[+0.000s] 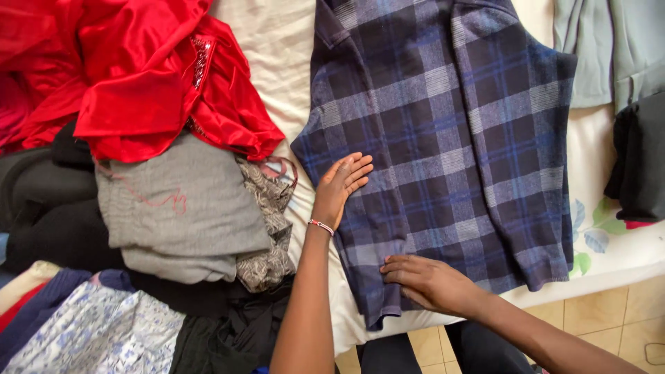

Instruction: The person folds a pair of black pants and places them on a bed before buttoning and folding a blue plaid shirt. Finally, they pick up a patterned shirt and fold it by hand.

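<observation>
Nearest the camera, the right hand is laid flat, fingers together and gripping nothing, on the lower hem of a blue and grey plaid shirt, which is spread flat across a cream bedsheet. Slightly farther, the left hand, a beaded bracelet at its wrist, is pressed open-palmed on the shirt's left edge, fingers extended and nothing clasped; the 2 hands are kept apart. To the left, a folded grey garment is noted, and beyond it a red satin garment is heaped.
</observation>
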